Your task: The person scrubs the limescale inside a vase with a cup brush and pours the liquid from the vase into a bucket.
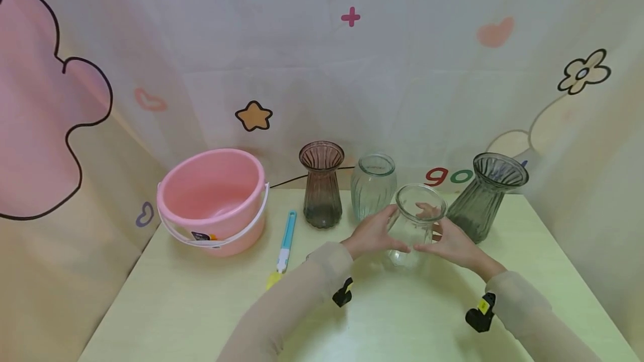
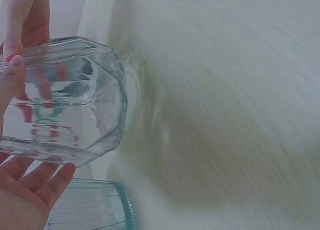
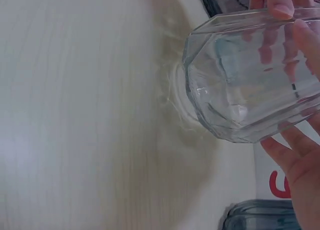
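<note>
"Where's the clear, faceted glass vase [image 1: 410,229]?"

"Between the left hand [image 1: 373,234] and the right hand [image 1: 457,244]. Both hands' fingers are curled round it, holding its sides. I can't tell if it touches the flat, yellow-green desk [image 1: 392,328] below."

"What could go wrong?"

"Loose fingers might drop it. If it swings, it might bump the pale green, ribbed glass jar [image 1: 371,191] just past the left fingers, or the smoky grey, flared glass vase [image 1: 479,205] beside the right ones."

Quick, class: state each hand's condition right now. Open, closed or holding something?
Left hand: holding the clear glass vase.
Right hand: holding the same vase, from the opposite side.
</note>
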{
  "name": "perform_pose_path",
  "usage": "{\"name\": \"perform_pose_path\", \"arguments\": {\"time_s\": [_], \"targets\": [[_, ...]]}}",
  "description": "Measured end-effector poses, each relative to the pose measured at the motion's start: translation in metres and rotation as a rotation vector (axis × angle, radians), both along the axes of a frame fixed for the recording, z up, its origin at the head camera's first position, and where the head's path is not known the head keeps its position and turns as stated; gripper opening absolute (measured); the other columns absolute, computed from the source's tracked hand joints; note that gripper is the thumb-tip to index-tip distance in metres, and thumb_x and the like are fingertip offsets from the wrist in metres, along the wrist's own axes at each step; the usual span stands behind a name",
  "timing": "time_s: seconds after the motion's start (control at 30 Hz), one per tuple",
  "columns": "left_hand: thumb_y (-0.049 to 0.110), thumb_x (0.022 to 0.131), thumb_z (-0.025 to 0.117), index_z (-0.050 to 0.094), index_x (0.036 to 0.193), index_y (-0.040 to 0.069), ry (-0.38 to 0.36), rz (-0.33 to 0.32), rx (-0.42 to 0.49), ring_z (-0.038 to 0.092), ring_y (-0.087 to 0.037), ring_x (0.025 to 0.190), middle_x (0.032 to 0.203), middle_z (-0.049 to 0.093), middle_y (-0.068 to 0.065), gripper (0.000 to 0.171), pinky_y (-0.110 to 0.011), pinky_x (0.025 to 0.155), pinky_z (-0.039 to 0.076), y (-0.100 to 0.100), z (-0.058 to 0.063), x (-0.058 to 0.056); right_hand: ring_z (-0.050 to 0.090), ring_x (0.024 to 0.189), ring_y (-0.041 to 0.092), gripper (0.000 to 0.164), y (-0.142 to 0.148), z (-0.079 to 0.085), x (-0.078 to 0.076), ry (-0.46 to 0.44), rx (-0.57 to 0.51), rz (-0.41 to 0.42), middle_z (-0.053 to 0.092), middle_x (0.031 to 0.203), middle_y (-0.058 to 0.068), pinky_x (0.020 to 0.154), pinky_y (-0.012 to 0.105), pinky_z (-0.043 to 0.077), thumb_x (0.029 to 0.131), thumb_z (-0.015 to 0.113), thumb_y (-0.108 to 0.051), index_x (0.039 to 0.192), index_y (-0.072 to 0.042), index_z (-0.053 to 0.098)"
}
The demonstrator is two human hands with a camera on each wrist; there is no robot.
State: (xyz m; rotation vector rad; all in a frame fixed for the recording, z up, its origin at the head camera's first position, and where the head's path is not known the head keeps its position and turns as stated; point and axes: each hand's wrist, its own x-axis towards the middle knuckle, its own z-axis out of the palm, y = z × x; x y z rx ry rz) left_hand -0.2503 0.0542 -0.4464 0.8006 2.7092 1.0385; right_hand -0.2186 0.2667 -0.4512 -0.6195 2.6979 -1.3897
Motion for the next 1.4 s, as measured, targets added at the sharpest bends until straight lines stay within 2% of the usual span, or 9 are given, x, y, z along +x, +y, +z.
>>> {"name": "perform_pose_path", "arguments": {"time_s": [0.13,0.33,0.63,0.73,0.83,1.03,1.17,1.27,1.4], "targets": [[0.046,0.062,0.081,0.034,0.140,0.021,0.000,0.015,-0.005,0.049,-0.017,0.121,0.137,0.047,0.003,0.094,-0.032,0.095,0.042,0.009,-0.001,-0.007,0.045,0.119,0.046,0.087,0.007,0.001,-0.005,-0.025,0.025,-0.009,0.036,0.138,0.019,0.087,0.050,0.047,0.077,0.074,-0.027,0.145,-0.026,0.019],[0.042,0.063,0.081,0.034,0.140,0.022,-0.022,0.036,0.008,0.049,-0.018,0.121,0.138,0.046,0.003,0.092,-0.033,0.096,0.041,0.015,-0.003,-0.009,0.042,0.120,0.047,0.088,0.013,-0.002,-0.011,-0.050,0.040,-0.020,0.030,0.143,0.020,0.084,0.045,0.050,0.078,0.072,-0.027,0.146,-0.027,0.017],[0.040,0.065,0.081,0.031,0.141,0.025,-0.064,0.055,0.064,0.046,-0.018,0.124,0.140,0.043,0.004,0.092,-0.034,0.097,0.041,0.018,-0.011,-0.009,0.042,0.121,0.047,0.087,0.015,-0.010,-0.007,-0.064,0.020,-0.047,0.030,0.146,0.017,0.085,0.050,0.048,0.081,0.070,-0.029,0.146,-0.034,0.012],[0.041,0.066,0.080,0.027,0.143,0.025,-0.074,0.059,0.066,0.046,-0.019,0.124,0.141,0.043,0.002,0.095,-0.034,0.097,0.041,0.019,-0.014,-0.009,0.040,0.123,0.047,0.087,0.012,-0.013,-0.004,-0.055,0.005,-0.061,0.026,0.147,0.018,0.088,0.052,0.045,0.083,0.068,-0.028,0.147,-0.032,0.009],[0.040,0.067,0.080,0.022,0.145,0.025,-0.113,0.079,0.067,0.046,-0.019,0.123,0.142,0.041,0.001,0.098,-0.034,0.097,0.041,0.016,-0.014,-0.007,0.039,0.123,0.047,0.082,0.011,-0.015,-0.001,-0.004,0.005,-0.096,0.026,0.146,0.021,0.090,0.054,0.043,0.085,0.065,-0.026,0.148,-0.022,0.012],[0.032,0.073,0.077,0.026,0.143,0.018,-0.139,0.075,0.063,0.044,-0.020,0.125,0.142,0.041,-0.002,0.087,-0.035,0.099,0.039,-0.007,-0.006,0.007,0.051,0.112,0.039,0.054,0.018,-0.006,0.012,0.169,0.050,-0.287,0.049,0.124,0.025,0.087,0.049,0.045,0.088,0.061,-0.022,0.132,0.000,0.038],[0.030,0.076,0.074,0.032,0.140,0.014,-0.107,0.050,0.087,0.046,-0.021,0.123,0.138,0.045,-0.003,0.079,-0.035,0.097,0.040,-0.024,-0.005,0.020,0.056,0.101,0.007,0.042,0.031,0.000,0.019,0.314,0.043,-0.432,0.058,0.115,0.018,0.080,0.024,0.049,0.088,0.061,-0.018,0.124,0.000,0.049],[0.028,0.076,0.074,0.036,0.138,0.014,-0.098,0.051,0.118,0.049,-0.022,0.119,0.134,0.047,-0.002,0.074,-0.034,0.094,0.042,-0.033,-0.009,0.029,0.048,0.088,-0.015,0.033,0.041,0.003,0.023,0.381,0.029,-0.552,0.060,0.109,0.013,0.074,0.007,0.043,0.087,0.062,-0.016,0.115,-0.001,0.055],[0.026,0.076,0.074,0.040,0.134,0.014,-0.065,0.047,0.157,0.053,-0.022,0.114,0.131,0.050,-0.002,0.068,-0.033,0.092,0.043,-0.039,-0.019,0.038,0.044,0.084,-0.015,0.032,0.052,0.007,0.026,0.361,0.004,-0.732,0.056,0.104,0.008,0.071,0.003,0.039,0.086,0.062,-0.018,0.112,0.000,0.054]]}}
